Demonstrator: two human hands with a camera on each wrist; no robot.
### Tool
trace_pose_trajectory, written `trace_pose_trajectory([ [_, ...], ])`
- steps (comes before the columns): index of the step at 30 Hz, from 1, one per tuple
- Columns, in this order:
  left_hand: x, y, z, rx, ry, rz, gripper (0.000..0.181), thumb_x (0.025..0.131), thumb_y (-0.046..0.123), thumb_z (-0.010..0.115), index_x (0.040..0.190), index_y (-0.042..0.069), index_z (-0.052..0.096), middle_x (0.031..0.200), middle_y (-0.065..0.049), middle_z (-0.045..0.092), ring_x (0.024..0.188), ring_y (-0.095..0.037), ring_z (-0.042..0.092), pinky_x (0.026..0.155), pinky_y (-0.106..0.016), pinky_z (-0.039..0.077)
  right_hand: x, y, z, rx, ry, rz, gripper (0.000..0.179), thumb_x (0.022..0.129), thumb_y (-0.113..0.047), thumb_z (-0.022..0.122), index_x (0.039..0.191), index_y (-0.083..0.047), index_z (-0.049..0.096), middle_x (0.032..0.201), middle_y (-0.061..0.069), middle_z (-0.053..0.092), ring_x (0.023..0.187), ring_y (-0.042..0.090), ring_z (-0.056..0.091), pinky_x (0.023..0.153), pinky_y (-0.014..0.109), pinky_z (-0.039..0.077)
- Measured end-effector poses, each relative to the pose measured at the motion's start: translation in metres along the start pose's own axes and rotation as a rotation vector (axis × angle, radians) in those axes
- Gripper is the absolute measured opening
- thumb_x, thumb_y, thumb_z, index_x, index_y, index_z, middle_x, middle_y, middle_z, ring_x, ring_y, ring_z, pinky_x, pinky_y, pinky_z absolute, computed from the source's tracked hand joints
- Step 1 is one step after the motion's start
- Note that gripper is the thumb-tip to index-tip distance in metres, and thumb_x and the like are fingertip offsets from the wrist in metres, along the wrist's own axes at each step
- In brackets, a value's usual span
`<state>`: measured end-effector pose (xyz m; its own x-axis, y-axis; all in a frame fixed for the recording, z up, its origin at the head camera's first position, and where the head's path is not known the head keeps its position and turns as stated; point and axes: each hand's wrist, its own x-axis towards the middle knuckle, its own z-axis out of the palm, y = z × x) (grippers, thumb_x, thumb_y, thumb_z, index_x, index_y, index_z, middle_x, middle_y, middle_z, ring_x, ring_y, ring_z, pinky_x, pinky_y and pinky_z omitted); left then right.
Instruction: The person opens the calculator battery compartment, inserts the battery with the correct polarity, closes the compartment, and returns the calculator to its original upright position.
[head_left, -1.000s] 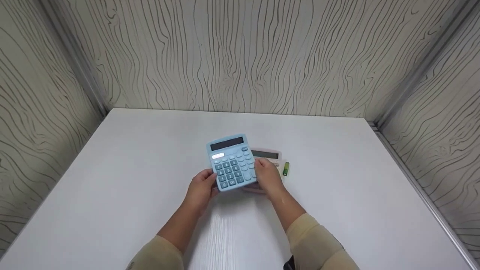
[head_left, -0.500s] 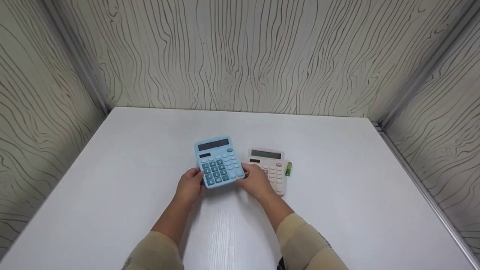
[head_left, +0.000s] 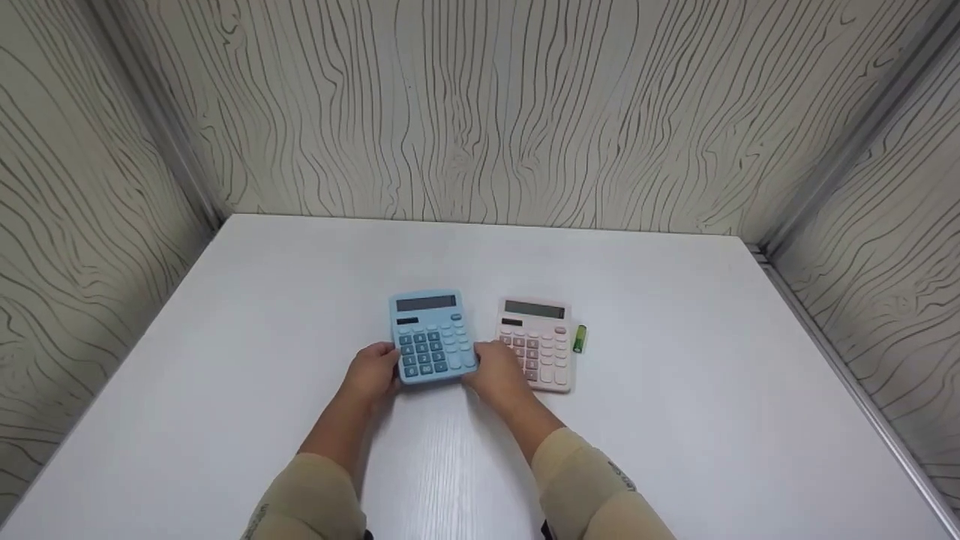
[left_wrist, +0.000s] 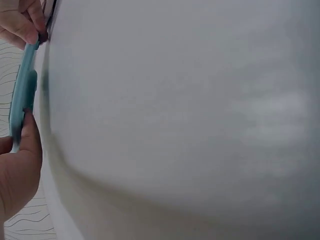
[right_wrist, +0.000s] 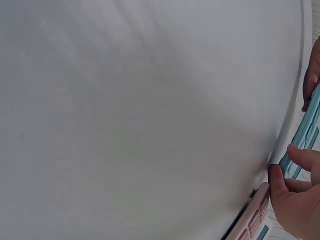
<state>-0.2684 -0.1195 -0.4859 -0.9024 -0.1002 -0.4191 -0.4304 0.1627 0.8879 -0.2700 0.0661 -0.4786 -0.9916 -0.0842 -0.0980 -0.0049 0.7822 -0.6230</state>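
Observation:
A light blue calculator (head_left: 431,337) with darker blue number keys faces up, close over the table. My left hand (head_left: 373,370) grips its lower left edge, thumb on top and fingers underneath, as the left wrist view shows. The right hand (head_left: 496,369) pinches its lower right edge between thumb and fingers. In the left wrist view the blue calculator (left_wrist: 22,92) is seen edge-on between both hands. A pink calculator (head_left: 551,349) lies face up just right of it, its lower left part hidden behind my right hand.
A green battery (head_left: 580,339) lies against the right side of the pink calculator. The white table (head_left: 675,405) runs back to a panel (head_left: 480,112) with a wood-grain pattern, and similar panels stand at both sides.
Both hands have carried the blue calculator left and lowered it toward the table, turning it straighter. The pink calculator, which it partly covered, now shows beside it.

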Motion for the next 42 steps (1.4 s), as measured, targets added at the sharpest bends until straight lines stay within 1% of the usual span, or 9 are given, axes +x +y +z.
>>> trace_pose_trajectory([
  [4,0.002,0.000,0.000,0.031,0.008,-0.001,0.039,0.099,0.019,0.034,0.133,0.001,0.042,0.126,-0.012,0.051,0.109,-0.020,0.048,0.092,-0.034,0.043,0.000,-0.002,0.001,-0.021,0.010,-0.005,0.033,0.082,-0.025,0.064,0.109,-0.006,0.064,0.102,0.006,0.061,0.102,0.022,0.054,0.096,0.039,0.039],
  [10,0.006,-0.001,-0.002,0.091,0.027,-0.005,0.036,0.098,0.018,0.037,0.129,0.001,0.046,0.120,-0.012,0.054,0.104,-0.021,0.050,0.087,-0.032,0.045,-0.001,-0.004,0.003,-0.033,0.016,-0.012,0.031,0.083,-0.025,0.061,0.105,-0.004,0.064,0.099,0.007,0.060,0.098,0.022,0.055,0.094,0.040,0.041],
  [14,0.007,-0.003,-0.004,0.176,0.086,0.018,0.033,0.097,0.016,0.040,0.124,0.000,0.051,0.119,-0.014,0.054,0.109,-0.025,0.051,0.089,-0.036,0.045,-0.003,-0.008,0.005,-0.051,0.016,-0.021,0.030,0.083,-0.023,0.061,0.104,-0.001,0.063,0.097,0.009,0.060,0.096,0.024,0.056,0.092,0.039,0.042],
  [19,0.005,-0.002,-0.003,0.233,0.174,0.057,0.032,0.094,0.016,0.045,0.120,0.000,0.056,0.127,-0.017,0.051,0.126,-0.033,0.038,0.103,-0.044,0.032,-0.004,-0.010,0.007,-0.086,0.016,-0.029,0.028,0.084,-0.020,0.061,0.103,0.001,0.063,0.095,0.010,0.059,0.094,0.024,0.056,0.091,0.039,0.043],
  [25,0.003,-0.002,-0.002,0.327,0.219,0.097,0.031,0.093,0.015,0.046,0.116,-0.002,0.059,0.123,-0.019,0.054,0.122,-0.034,0.043,0.100,-0.044,0.036,-0.004,-0.009,0.010,-0.157,0.010,-0.041,0.028,0.083,-0.017,0.062,0.105,0.000,0.062,0.102,0.011,0.060,0.101,0.025,0.056,0.095,0.038,0.042],
  [31,0.003,-0.002,0.000,0.350,0.229,0.076,0.031,0.092,0.012,0.044,0.115,-0.003,0.058,0.120,-0.018,0.055,0.118,-0.034,0.046,0.097,-0.045,0.039,-0.004,-0.006,0.011,-0.169,0.004,-0.065,0.029,0.084,-0.015,0.059,0.108,0.001,0.060,0.107,0.014,0.059,0.106,0.028,0.055,0.096,0.040,0.041],
  [37,0.002,0.001,0.001,0.356,0.216,0.078,0.033,0.092,0.010,0.041,0.119,-0.003,0.055,0.124,-0.019,0.053,0.121,-0.036,0.043,0.099,-0.046,0.037,-0.004,-0.006,0.005,-0.225,-0.024,-0.078,0.023,0.085,-0.012,0.057,0.104,0.001,0.062,0.097,0.010,0.059,0.096,0.024,0.056,0.090,0.037,0.045],
  [39,0.001,0.003,0.000,0.365,0.220,0.080,0.034,0.092,0.010,0.041,0.121,-0.003,0.054,0.126,-0.020,0.051,0.123,-0.036,0.041,0.100,-0.046,0.035,-0.005,-0.007,0.001,-0.224,-0.037,-0.074,0.021,0.086,-0.012,0.056,0.102,0.000,0.062,0.095,0.009,0.059,0.093,0.023,0.056,0.088,0.036,0.046],
  [42,0.001,0.007,-0.003,0.381,0.237,0.084,0.035,0.093,0.012,0.041,0.123,-0.002,0.052,0.127,-0.019,0.050,0.125,-0.036,0.039,0.102,-0.046,0.033,-0.006,-0.008,-0.007,-0.183,-0.050,-0.062,0.026,0.087,-0.014,0.057,0.108,-0.001,0.061,0.103,0.010,0.060,0.100,0.025,0.056,0.091,0.038,0.044],
])
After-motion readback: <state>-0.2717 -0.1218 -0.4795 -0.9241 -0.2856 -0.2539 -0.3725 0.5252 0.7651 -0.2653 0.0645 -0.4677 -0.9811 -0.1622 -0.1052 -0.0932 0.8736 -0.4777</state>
